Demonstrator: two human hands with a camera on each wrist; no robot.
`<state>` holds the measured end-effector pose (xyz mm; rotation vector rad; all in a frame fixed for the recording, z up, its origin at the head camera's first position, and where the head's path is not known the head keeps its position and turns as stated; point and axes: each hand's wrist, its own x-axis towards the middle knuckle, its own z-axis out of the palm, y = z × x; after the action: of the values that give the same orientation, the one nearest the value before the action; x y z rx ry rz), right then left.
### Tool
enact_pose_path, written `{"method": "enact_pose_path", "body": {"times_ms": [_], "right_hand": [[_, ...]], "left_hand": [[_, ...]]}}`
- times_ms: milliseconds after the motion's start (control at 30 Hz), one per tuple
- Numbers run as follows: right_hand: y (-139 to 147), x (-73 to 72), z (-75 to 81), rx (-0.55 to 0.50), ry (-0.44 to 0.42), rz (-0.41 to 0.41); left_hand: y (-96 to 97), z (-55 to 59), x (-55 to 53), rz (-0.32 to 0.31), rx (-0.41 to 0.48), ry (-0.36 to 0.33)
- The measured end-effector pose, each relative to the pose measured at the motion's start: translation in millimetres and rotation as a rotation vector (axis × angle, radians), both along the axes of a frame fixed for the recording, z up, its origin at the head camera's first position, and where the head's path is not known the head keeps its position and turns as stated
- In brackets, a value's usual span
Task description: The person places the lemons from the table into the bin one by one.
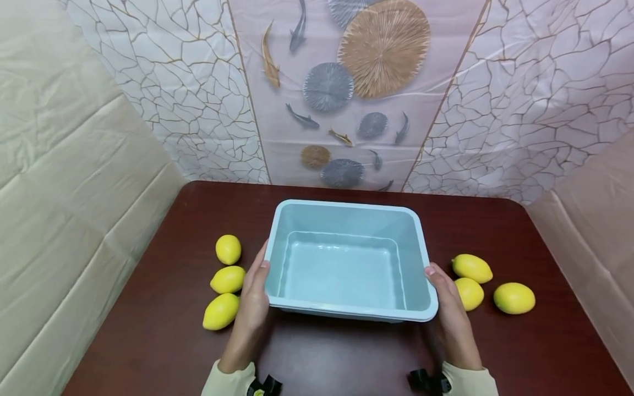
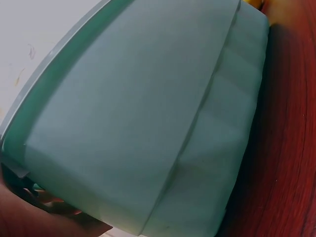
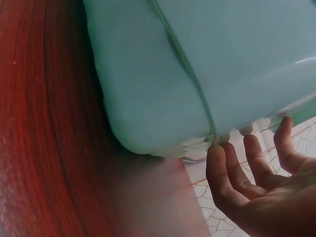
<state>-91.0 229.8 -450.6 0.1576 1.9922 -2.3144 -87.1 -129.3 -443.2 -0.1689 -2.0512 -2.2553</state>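
A light blue rectangular plastic basin (image 1: 342, 269) with nothing in it is tipped a little toward me over the middle of the table. At its left side, my left hand (image 1: 253, 305) grips the wall and rim, the thumb up by the edge. My right hand (image 1: 453, 313) holds the opposite side, thumb at the rim. From the right wrist, the fingertips (image 3: 216, 153) press the outside of the basin wall (image 3: 207, 59). The left wrist view has the outer wall (image 2: 128, 98) filling most of the picture, with part of the left hand (image 2: 44, 217) at the lower corner.
Left of the basin lie three yellow lemons (image 1: 220, 312) in a row, the nearer two close by the left hand. Three more lemons (image 1: 514, 298) lie beyond the right hand, one partly hidden by it. The dark red-brown table (image 1: 143, 330) meets patterned cloth (image 1: 198, 110) at its back edge.
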Motion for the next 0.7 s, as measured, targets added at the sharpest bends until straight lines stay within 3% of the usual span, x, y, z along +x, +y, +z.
{"method": "enact_pose_path", "body": {"times_ms": [267, 467, 600, 700], "right_hand": [[0.1, -0.7, -0.5, 0.064, 0.041, -0.028], [-1.2, 0.4, -0.2, 0.074, -0.010, -0.016], [1.4, -0.8, 10.8, 0.174, -0.032, -0.009], [8.5, -4.0, 23.7, 0.291, 0.002, -0.031]], "left_hand": [[2.7, 1.7, -0.1, 0.008, -0.023, -0.004], [0.9, 2.5, 4.9, 0.008, -0.056, -0.040], [-1.1, 5.5, 5.4, -0.001, -0.083, -0.041], [0.1, 8.1, 2.1, -0.021, -0.095, -0.039]]}}
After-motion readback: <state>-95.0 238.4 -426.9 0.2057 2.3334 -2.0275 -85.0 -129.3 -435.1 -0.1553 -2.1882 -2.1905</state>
